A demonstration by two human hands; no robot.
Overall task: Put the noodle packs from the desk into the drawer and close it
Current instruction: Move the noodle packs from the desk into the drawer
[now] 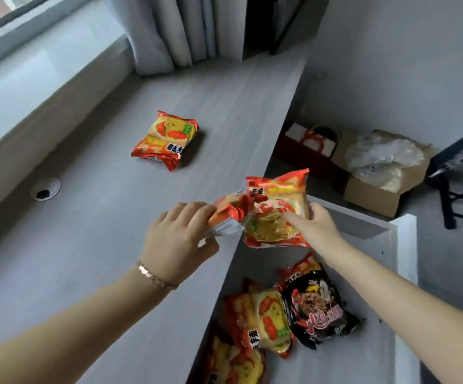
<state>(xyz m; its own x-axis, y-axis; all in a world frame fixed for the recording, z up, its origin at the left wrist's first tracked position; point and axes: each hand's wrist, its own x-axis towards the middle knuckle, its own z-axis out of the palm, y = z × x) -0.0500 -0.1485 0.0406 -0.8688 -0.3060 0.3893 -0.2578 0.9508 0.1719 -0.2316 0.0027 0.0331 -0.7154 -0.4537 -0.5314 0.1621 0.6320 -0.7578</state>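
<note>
My left hand (177,239) grips an orange noodle pack (231,213) at the desk's right edge. My right hand (312,227) holds a second orange-and-yellow noodle pack (277,212) upright above the open drawer (377,350). The two held packs touch each other. Another orange pack (166,139) lies alone on the grey desk (100,245), farther back. Inside the drawer lie several packs, among them a yellow-orange one (266,320) and a black one (317,306).
A round cable hole (45,189) sits in the desk at the left. A window ledge and grey curtains (169,31) border the desk's far side. On the floor to the right stand a red gift box (305,151), a cardboard box (377,178) and a dark stool (457,173).
</note>
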